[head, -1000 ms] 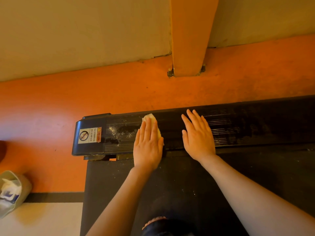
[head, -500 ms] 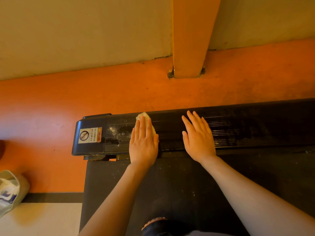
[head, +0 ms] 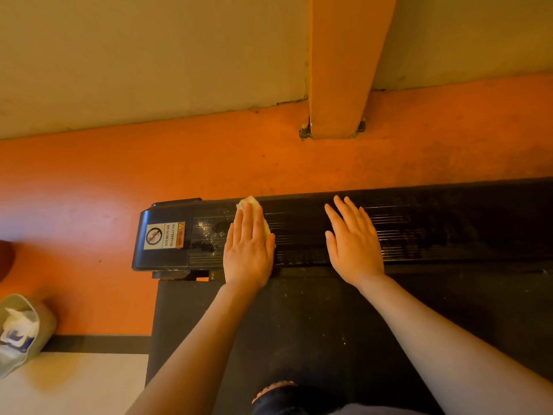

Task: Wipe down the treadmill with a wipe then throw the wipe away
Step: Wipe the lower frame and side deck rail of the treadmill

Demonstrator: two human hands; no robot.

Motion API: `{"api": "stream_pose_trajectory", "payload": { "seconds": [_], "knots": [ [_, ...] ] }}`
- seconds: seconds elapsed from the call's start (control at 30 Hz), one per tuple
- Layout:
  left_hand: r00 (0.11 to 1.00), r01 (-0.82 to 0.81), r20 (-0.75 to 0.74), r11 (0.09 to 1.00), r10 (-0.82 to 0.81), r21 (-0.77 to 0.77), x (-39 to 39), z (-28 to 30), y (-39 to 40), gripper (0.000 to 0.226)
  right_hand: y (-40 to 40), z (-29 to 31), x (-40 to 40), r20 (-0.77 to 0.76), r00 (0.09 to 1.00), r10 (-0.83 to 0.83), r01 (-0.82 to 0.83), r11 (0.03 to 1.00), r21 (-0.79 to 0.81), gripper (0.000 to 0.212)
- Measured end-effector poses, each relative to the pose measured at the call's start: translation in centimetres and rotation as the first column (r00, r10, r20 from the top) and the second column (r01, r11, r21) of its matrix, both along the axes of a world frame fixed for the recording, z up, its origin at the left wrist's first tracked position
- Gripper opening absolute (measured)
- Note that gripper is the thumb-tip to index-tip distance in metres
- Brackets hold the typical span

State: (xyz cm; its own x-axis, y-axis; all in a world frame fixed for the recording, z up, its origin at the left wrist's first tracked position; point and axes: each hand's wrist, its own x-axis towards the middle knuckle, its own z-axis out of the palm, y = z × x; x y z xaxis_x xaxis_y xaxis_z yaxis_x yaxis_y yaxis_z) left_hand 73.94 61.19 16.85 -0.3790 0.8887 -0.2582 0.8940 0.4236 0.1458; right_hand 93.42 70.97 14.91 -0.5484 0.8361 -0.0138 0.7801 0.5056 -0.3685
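- Black ribbed plastic of the treadmill point(head: 449, 223) side rail is being pressed on by both hands, with the dark belt point(head: 299, 324) lying nearer the camera.
- A pale, crumpled wipe point(head: 250, 202) is being pinned flat to the rail under the left hand point(head: 248, 250), whose fingers are being held straight and together; only the wipe's far edge and right edge are being shown past the fingers.
- The right hand point(head: 354, 244) is being rested palm down on the rail, well apart from the left, with fingers straight and slightly spread, and nothing is being held by it.
- Pale dusty specks point(head: 206, 229) are being left uncovered on the rail just left of the wipe, beside a warning sticker point(head: 164, 236) on the rail's end cap.
- A bin point(head: 21, 330) holding white crumpled material is being seen on the orange floor point(head: 89, 190) at the far left edge.
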Motion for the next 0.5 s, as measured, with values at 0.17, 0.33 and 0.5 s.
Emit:
{"api": "stream_pose_trajectory", "payload": {
  "seconds": [0.17,0.33,0.5],
  "knots": [
    [1.000,0.012,0.006,1.000,-0.012,0.016,1.4,-0.3,-4.5,0.066,0.0,-0.1,-0.1,0.003,1.000,-0.004,0.004,1.000,0.016,0.053],
    [1.000,-0.010,0.004,1.000,0.009,0.024,-0.2,-0.2,-2.0,0.068,-0.1,-0.1,-0.2,-0.008,1.000,-0.016,0.016,1.000,0.010,0.054],
    [0.997,0.078,0.006,0.997,-0.078,0.011,-1.6,0.0,2.1,0.066,-0.1,-0.1,-0.1,-0.037,0.999,-0.037,0.036,0.999,-0.029,0.054]
  ]
}}
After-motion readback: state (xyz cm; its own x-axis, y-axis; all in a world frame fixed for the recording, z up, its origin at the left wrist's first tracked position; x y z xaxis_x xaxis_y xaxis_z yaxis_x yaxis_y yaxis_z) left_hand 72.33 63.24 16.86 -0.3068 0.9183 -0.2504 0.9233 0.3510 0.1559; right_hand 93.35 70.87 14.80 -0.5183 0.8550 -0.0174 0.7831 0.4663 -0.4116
